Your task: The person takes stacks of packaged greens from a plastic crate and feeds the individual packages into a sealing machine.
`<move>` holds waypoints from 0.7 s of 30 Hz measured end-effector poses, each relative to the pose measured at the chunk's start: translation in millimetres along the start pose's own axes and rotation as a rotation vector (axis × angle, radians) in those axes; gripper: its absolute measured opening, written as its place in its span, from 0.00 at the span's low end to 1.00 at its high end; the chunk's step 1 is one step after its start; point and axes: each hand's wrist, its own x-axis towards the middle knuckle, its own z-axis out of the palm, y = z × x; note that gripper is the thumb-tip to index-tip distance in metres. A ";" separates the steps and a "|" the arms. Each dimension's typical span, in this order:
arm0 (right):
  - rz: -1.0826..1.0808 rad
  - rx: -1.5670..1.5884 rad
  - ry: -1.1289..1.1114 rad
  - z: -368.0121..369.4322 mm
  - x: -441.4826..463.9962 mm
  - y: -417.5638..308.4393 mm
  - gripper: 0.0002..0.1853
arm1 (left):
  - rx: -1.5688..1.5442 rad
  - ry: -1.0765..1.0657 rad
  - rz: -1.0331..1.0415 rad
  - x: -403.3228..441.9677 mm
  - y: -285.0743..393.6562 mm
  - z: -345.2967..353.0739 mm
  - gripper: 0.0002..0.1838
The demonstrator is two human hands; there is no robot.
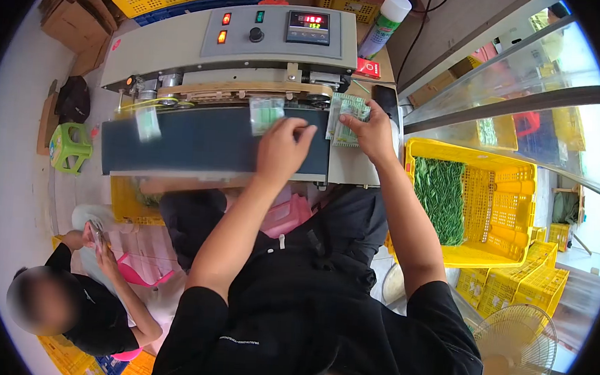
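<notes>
My right hand grips a small stack of clear packets with green print, thumb on top, at the right end of the machine. Over the dark conveyor belt, my left hand is closed with its fingers curled in, and nothing shows between them. Just beyond its knuckles a similar packet lies on the belt, its top edge near the band sealer's guides. Another packet, blurred, sits farther left along the belt. Whether my left fingers touch the nearer packet, I cannot tell.
The sealer's control panel shows lit red digits. A spray can stands behind right. At my right a yellow crate holds green leaves or pods. A fan is at lower right. A co-worker sits at lower left, hands raised.
</notes>
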 end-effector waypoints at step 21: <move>-0.038 0.081 0.058 12.6 9.7 19.2 0.22 | 0.025 -0.062 0.037 0.3 1.3 4.7 0.13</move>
